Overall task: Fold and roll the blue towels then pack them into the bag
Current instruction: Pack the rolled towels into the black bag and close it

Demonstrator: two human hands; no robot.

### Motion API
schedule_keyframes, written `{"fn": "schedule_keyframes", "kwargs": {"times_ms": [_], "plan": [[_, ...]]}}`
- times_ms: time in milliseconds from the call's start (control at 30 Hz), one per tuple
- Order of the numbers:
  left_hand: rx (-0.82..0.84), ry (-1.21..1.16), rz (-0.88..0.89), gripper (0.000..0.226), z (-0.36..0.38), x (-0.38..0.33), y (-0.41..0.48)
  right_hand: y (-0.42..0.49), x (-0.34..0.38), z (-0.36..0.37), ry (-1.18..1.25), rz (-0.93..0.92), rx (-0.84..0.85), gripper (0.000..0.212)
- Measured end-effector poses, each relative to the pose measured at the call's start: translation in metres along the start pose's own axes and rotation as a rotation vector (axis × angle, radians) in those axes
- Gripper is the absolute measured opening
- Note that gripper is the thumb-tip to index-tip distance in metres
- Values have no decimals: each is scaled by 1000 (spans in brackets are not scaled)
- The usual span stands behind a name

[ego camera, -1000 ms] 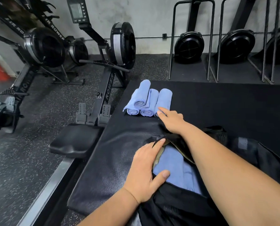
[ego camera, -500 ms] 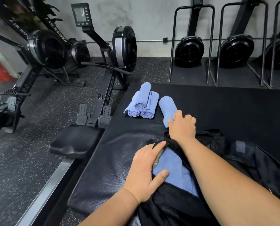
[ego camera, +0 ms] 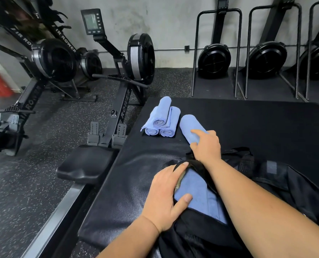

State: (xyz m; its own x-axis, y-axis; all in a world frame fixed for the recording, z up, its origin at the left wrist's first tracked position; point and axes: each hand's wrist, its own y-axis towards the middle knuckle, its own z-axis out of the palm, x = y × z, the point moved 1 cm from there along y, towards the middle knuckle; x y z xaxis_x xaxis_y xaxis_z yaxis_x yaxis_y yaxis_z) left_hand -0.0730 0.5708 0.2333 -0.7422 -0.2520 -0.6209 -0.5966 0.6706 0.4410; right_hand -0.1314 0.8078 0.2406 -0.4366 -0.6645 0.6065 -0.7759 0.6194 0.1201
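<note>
Grasping loose roll [ego camera: 189,127] with my right hand [ego camera: 207,146]; left hand [ego camera: 166,194] holds bag [ego camera: 266,183] rim open. Some towels [ego camera: 197,190] inside; three rolls [ego camera: 161,121] wait.

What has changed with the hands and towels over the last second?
The right hand took hold of the rightmost rolled towel and drew it away from the other three rolls, toward the bag. The left hand still holds the bag's opening; those rolls stayed put.

Gym, rowing machines [ego camera: 117,75] along wall, speckled rubber floor [ego camera: 24,183]
</note>
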Motion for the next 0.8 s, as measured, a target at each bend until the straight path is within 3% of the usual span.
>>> {"fn": "schedule_keyframes", "kwargs": {"times_ms": [300,600,700,800], "plan": [[19,8,-19,75,-5,-7,1,-34,3,-58,117,62,-64,55],[197,137,-46,89,-31,-39,12,-77,-4,-129,147,5,-153,59],[222,246,-44,90,-39,-47,17,-90,-6,-149,177,-1,-174,59],[192,416,93,83,-50,-62,27,-108,-8,-168,221,-12,-176,59]]}}
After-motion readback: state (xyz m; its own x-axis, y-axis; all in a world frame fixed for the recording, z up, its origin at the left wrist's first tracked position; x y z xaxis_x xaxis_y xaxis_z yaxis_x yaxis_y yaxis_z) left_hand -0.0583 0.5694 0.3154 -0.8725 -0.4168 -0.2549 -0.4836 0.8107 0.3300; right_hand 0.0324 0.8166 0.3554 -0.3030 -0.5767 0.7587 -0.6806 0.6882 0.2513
